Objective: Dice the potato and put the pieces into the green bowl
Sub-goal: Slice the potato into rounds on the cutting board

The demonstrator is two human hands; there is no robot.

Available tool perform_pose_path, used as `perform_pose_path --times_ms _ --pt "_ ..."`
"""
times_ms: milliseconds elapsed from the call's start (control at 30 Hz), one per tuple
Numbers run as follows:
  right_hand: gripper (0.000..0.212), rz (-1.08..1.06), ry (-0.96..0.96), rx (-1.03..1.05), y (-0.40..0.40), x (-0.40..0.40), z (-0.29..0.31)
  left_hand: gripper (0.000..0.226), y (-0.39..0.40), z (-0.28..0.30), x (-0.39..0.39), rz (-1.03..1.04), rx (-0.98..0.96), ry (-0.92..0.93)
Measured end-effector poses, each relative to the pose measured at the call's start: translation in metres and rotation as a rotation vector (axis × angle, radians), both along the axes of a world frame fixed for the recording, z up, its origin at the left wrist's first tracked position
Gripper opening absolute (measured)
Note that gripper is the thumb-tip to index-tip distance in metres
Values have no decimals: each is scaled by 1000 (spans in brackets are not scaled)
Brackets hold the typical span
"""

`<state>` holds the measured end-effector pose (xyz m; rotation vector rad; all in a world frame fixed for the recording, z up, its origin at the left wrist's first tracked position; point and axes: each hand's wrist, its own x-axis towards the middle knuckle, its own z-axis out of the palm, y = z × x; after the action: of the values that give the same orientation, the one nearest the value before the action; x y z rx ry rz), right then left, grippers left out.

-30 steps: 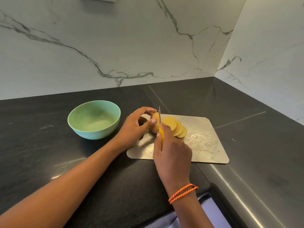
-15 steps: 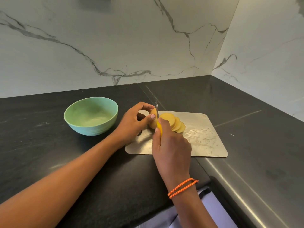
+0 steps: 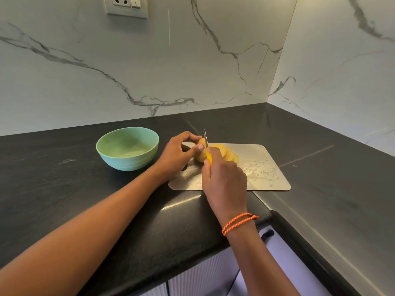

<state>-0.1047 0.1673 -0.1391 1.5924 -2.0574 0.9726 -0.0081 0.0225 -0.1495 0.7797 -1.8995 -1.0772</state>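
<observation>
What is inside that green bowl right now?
The green bowl holds no potato pieces; only its pale inner wall and bottom show. The near inner wall is hidden by its rim. The slices lie on the cutting board.

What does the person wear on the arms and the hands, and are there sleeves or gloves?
Both forearms are bare, with no sleeves in view and no gloves. The right wrist carries an orange braided cord bracelet, wound round twice. The left hand and the right hand show no rings.
</observation>
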Motion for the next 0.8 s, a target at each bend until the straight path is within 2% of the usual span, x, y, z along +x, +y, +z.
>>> perform_pose_path --times_ms 333,633,800 --pt "32 34 19 104 -3 -1 2 20 -3 0 -1 5 -10 -26" --pt "19 15 -74 285 3 4 2 18 -7 -1 -1 26 -40 -66" --pt "21 -20 -80 281 4 7 2 18 -6 -1 -1 10 -33 -74"
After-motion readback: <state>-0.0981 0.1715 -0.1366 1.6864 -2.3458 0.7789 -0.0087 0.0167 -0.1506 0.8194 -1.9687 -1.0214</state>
